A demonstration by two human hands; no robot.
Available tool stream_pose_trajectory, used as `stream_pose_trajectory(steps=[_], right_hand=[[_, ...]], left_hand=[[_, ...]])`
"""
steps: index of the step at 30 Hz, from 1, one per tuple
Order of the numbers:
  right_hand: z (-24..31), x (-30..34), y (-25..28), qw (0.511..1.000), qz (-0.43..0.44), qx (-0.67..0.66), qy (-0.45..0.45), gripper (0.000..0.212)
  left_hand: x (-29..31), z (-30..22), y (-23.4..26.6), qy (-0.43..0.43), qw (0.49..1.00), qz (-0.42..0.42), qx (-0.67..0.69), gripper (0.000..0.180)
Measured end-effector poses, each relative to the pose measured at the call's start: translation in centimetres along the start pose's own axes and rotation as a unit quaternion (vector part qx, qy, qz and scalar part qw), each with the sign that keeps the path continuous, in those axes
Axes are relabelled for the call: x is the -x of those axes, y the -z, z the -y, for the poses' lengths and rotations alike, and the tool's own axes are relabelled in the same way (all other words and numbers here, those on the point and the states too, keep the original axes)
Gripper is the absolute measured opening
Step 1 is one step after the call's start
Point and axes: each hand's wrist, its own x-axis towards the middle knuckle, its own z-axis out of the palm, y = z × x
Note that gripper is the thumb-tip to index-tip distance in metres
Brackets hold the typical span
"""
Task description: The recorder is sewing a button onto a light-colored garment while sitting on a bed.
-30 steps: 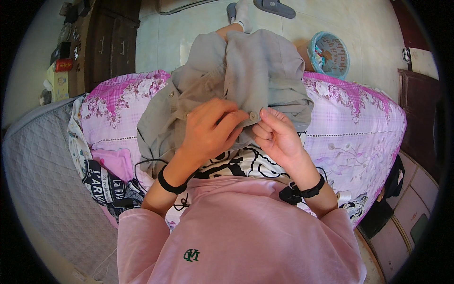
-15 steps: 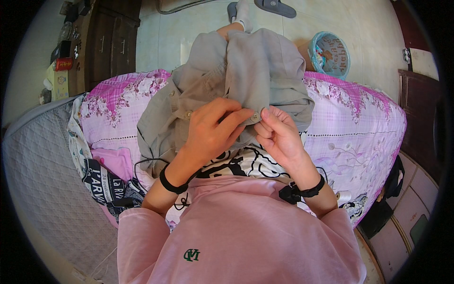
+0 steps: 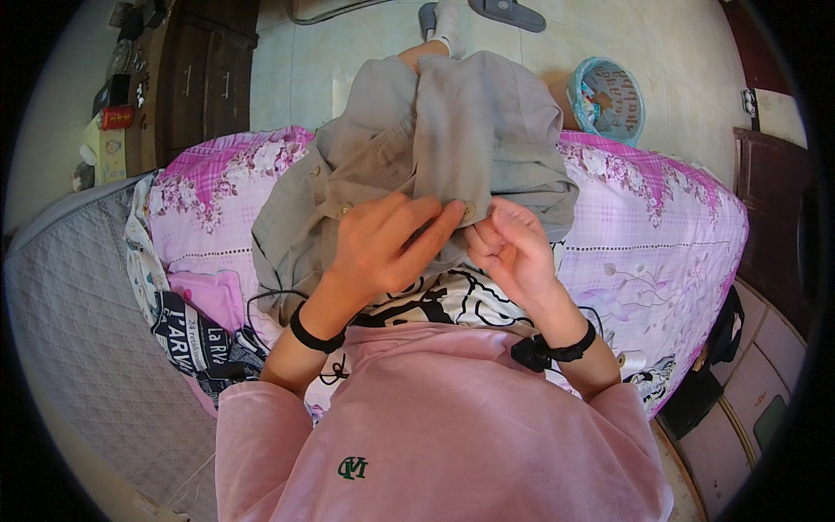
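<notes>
A grey buttoned garment [image 3: 461,122], which looks like a shirt, is draped over my lap. My left hand [image 3: 383,244] pinches its edge, with the fingertips beside a round button [image 3: 470,210]. Just right of that button is my right hand [image 3: 515,248], its fingers curled in and the thumb pressed against them. Whatever it pinches, if anything, is too small or hidden to make out. Another button [image 3: 344,210] shows on the cloth left of my left hand.
I sit on a bed with a pink floral sheet [image 3: 644,252]. A spool of white thread [image 3: 632,359] lies by my right elbow. Beyond the bed are a blue-lined waste bin [image 3: 606,100] and a grey slipper [image 3: 509,13]. A dark wooden cabinet [image 3: 204,78] stands at far left.
My right thumb and fingers have shifted slightly, drawing a little away from the button's right side. My left fingertips have moved a bit on the cloth, still beside the button.
</notes>
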Motion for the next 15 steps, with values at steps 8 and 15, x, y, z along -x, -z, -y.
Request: stream_pose_trajectory(steps=[8, 15], right_hand=[[0.1, -0.3, -0.7, 0.993, -0.085, 0.085, -0.008, 0.021], [0.0, 0.1, -1.2, 0.990, -0.088, 0.109, 0.021, 0.010]], left_hand=[[-0.1, 0.0, 0.5, -0.025, 1.000, -0.002, 0.017, 0.033], [-0.4, -0.4, 0.9, -0.013, 0.999, 0.010, 0.036, 0.031]])
